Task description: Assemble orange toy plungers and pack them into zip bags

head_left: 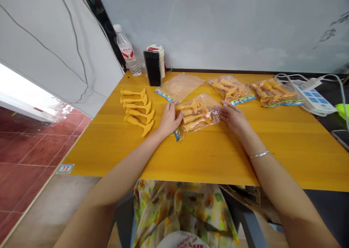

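A clear plastic bag [214, 102] with several orange-yellow toy hammers [193, 118] inside lies flat on the table before me. My left hand [169, 119] grips its left end, by the printed header strip, with thumb and fingers apart around the edge. At the bag's right end, my right hand [233, 118] holds the film with its fingertips; part of those fingers is hidden. Left of my left hand, several loose toy hammers [136, 112] lie in a column, heads pointing right. Just behind the held bag is a flat plastic bag [183, 84] with nothing visible inside.
Two filled bags, one nearer [230, 89] and one farther right [273, 92], lie along the back. A phone [153, 69] leans on a white container [163, 59] beside a water bottle [129, 55]. A power strip [316, 98] with cables occupies the right end of the table [294, 142].
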Demonstrator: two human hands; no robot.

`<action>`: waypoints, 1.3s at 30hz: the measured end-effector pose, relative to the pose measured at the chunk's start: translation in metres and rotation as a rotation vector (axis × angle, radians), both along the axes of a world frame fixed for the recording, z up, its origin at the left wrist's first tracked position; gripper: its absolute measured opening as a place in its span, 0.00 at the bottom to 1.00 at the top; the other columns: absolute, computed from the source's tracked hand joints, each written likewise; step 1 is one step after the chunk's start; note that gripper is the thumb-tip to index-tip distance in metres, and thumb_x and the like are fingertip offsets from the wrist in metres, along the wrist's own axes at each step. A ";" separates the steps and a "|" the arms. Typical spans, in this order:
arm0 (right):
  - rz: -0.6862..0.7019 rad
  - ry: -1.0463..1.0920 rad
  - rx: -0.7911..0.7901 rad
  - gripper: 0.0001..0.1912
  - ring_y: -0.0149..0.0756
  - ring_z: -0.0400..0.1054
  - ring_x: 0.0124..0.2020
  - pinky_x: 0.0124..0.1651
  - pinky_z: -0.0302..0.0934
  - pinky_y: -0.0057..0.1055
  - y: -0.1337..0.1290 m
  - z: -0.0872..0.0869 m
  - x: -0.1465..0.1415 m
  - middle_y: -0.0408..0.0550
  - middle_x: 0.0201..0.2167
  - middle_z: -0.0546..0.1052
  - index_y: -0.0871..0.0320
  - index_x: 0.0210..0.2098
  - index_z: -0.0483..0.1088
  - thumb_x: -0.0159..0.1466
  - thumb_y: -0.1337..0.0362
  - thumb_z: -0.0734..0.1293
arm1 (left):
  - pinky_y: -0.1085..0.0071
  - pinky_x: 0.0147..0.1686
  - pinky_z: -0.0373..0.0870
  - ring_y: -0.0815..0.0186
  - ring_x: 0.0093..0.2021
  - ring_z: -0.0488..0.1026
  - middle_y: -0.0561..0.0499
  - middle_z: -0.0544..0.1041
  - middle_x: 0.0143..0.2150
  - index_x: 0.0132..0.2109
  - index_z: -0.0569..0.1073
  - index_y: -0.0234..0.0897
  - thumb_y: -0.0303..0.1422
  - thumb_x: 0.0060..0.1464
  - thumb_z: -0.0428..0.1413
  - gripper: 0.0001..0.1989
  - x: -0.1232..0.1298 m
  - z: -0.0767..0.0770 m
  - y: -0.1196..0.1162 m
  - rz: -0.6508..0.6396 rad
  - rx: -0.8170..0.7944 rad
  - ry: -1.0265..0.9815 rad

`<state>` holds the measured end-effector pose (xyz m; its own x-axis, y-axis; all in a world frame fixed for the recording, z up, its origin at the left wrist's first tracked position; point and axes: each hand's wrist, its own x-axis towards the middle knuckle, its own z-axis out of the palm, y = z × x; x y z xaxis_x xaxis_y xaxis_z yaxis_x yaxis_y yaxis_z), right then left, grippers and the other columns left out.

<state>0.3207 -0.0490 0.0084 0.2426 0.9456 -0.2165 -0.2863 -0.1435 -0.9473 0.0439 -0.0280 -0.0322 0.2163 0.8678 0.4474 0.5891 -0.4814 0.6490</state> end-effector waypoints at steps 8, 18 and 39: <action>0.116 0.024 -0.067 0.09 0.33 0.79 0.38 0.43 0.73 0.28 -0.002 0.003 -0.007 0.48 0.35 0.84 0.56 0.37 0.75 0.69 0.67 0.62 | 0.54 0.67 0.61 0.54 0.64 0.65 0.37 0.66 0.60 0.61 0.64 0.35 0.33 0.62 0.52 0.21 -0.001 -0.001 0.001 -0.014 0.011 0.015; 0.153 0.058 -0.081 0.08 0.33 0.78 0.35 0.41 0.74 0.30 -0.003 0.006 -0.005 0.45 0.34 0.84 0.54 0.37 0.75 0.69 0.65 0.63 | 0.55 0.65 0.63 0.55 0.61 0.67 0.40 0.68 0.56 0.58 0.67 0.37 0.34 0.63 0.52 0.18 -0.002 0.000 0.001 -0.024 0.000 0.033; 0.140 0.176 -0.160 0.11 0.29 0.77 0.31 0.35 0.75 0.24 -0.004 0.012 -0.003 0.46 0.32 0.83 0.58 0.38 0.76 0.69 0.71 0.61 | 0.55 0.66 0.63 0.55 0.62 0.68 0.40 0.68 0.59 0.58 0.66 0.38 0.33 0.62 0.51 0.18 0.000 0.003 -0.002 -0.048 -0.026 0.036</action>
